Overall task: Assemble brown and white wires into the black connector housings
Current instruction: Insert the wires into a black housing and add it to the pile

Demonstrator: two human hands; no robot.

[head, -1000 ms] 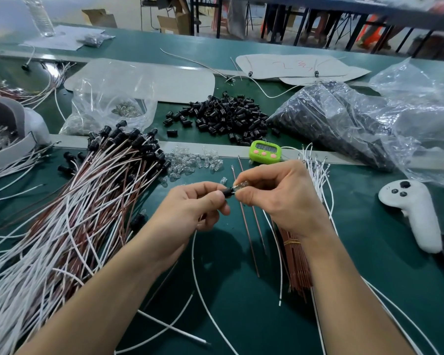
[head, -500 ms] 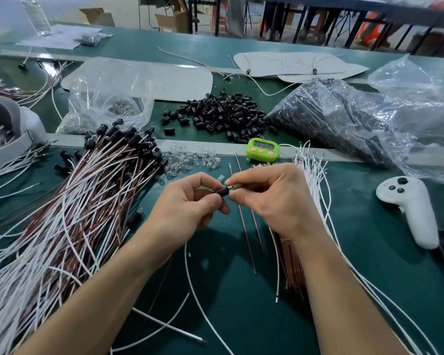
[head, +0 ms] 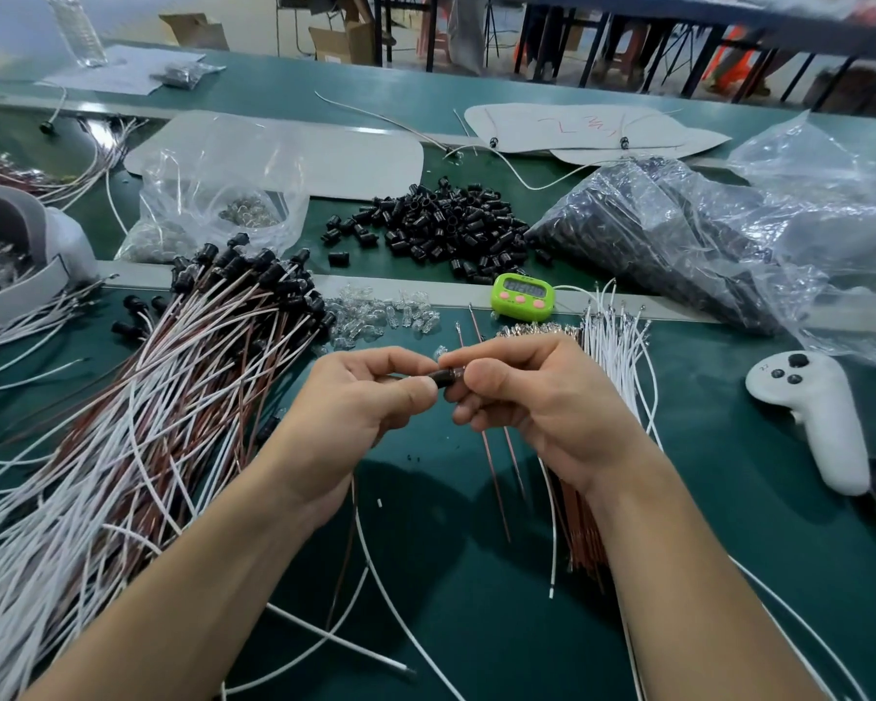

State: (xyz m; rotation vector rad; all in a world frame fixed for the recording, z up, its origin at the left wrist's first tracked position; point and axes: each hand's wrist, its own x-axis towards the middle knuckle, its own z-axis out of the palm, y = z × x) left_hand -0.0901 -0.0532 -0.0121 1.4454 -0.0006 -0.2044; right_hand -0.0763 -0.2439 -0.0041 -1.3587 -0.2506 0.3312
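My left hand (head: pixel 355 402) and my right hand (head: pixel 532 402) meet over the green table, both pinching one small black connector housing (head: pixel 445 376) between their fingertips. A clear bulb tip shows at the housing's right end, under my right thumb. A white wire (head: pixel 395 609) and a brown wire trail down from under my left hand. Finished brown and white wire assemblies (head: pixel 137 407) with black housings lie fanned at the left. Loose black housings (head: pixel 436 225) are heaped behind. Bare white wires (head: pixel 623 336) and brown wires (head: pixel 582 523) lie under my right wrist.
Clear bulbs (head: pixel 380 316) are scattered ahead of my hands beside a green timer (head: pixel 522 295). A plastic bag of dark parts (head: pixel 678 235) fills the right rear, another bag (head: pixel 213 204) the left rear. A white controller (head: pixel 815 422) lies at the right.
The bulb tip has gone further into the black housing, and my hands have closed tighter together. The camera view has drifted slightly; the hands stay in the same spot.
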